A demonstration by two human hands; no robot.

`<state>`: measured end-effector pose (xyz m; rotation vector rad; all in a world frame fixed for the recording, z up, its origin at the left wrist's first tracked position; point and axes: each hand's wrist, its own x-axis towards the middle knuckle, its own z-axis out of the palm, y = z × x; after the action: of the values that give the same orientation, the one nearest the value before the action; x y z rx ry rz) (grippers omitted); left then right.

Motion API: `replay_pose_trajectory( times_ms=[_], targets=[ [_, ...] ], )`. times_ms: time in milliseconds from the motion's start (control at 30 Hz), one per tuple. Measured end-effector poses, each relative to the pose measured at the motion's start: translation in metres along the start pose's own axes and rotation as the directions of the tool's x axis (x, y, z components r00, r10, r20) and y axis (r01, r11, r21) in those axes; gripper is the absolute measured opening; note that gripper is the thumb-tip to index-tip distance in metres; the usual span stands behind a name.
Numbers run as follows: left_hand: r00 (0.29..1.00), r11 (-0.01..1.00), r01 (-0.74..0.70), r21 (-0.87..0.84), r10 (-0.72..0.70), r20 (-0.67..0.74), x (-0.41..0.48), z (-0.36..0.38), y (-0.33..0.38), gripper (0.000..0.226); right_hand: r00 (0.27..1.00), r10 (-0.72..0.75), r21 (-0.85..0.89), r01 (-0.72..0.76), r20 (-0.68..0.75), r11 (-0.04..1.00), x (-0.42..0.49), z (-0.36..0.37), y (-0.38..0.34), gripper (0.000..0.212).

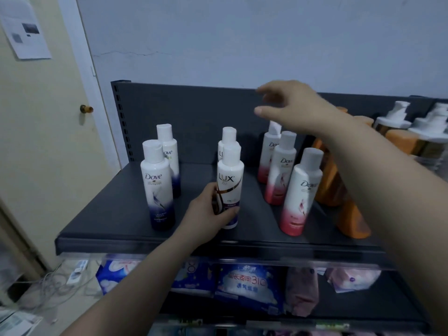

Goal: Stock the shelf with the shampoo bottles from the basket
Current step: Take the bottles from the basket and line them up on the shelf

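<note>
My left hand point(209, 213) grips the lower body of a white Lux shampoo bottle point(230, 180) standing near the front of the dark grey shelf point(116, 214). A second Lux bottle point(226, 139) stands right behind it. To the left stand two white-and-blue Dove bottles point(157, 183), one behind the other. To the right, three white-and-pink Dove bottles point(300, 192) form a row running back. My right hand point(291, 105) hovers above that row, fingers apart, holding nothing. The basket is out of view.
Orange bottles point(349, 214) stand right of the pink Dove row, partly behind my right forearm. Pump bottles point(397, 117) fill the far right. Packets point(244, 284) lie on the lower shelf. A door point(48, 141) and floor cables point(53, 284) are at left.
</note>
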<state>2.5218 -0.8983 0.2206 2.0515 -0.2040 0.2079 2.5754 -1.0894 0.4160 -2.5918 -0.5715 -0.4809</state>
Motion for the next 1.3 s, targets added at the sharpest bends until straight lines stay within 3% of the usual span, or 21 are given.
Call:
replay_pose_trajectory(
  times_ms=[133, 267, 367, 467, 567, 667, 833, 1033, 1300],
  targets=[
    [0.995, 0.999, -0.032, -0.037, 0.028, -0.093, -0.004, 0.002, 0.001, 0.066, 0.914, 0.011, 0.162, 0.06, -0.406, 0.985, -0.055, -0.005, 0.024, 0.051],
    [0.915, 0.989, -0.098, 0.107, 0.132, -0.381, -0.022, 0.014, 0.02, 0.083, 0.83, 0.072, 0.274, 0.1, -0.553, 0.957, -0.114, 0.027, 0.05, 0.058],
    [0.797, 0.933, -0.253, 0.255, 0.35, -0.492, -0.043, 0.032, 0.04, 0.071, 0.843, 0.151, 0.309, 0.018, -0.516, 0.951, -0.147, 0.059, 0.065, 0.064],
    [0.753, 0.892, -0.32, 0.32, 0.444, -0.486, -0.059, 0.056, 0.051, 0.061, 0.897, 0.31, 0.424, -0.159, -0.315, 0.892, -0.162, 0.084, 0.074, 0.08],
    [0.785, 0.909, -0.297, 0.293, 0.407, -0.467, -0.069, 0.078, 0.053, 0.058, 0.923, 0.344, 0.481, -0.226, -0.173, 0.847, -0.165, 0.101, 0.081, 0.085],
    [0.816, 0.927, -0.253, 0.277, 0.358, -0.453, -0.079, 0.092, 0.05, 0.059, 0.943, 0.309, 0.495, -0.214, -0.119, 0.842, -0.164, 0.11, 0.087, 0.073],
    [0.839, 0.944, -0.19, 0.271, 0.299, -0.455, -0.095, 0.105, 0.044, 0.058, 0.961, 0.264, 0.492, -0.189, -0.087, 0.85, -0.16, 0.114, 0.098, 0.051],
    [0.868, 0.961, -0.083, 0.263, 0.2, -0.455, -0.105, 0.111, 0.044, 0.062, 0.957, 0.274, 0.52, -0.189, -0.091, 0.833, -0.162, 0.116, 0.098, 0.048],
    [0.876, 0.958, -0.091, 0.272, 0.207, -0.435, -0.119, 0.113, 0.052, 0.064, 0.943, 0.324, 0.51, -0.24, -0.08, 0.826, -0.164, 0.113, 0.089, 0.051]
  ],
)
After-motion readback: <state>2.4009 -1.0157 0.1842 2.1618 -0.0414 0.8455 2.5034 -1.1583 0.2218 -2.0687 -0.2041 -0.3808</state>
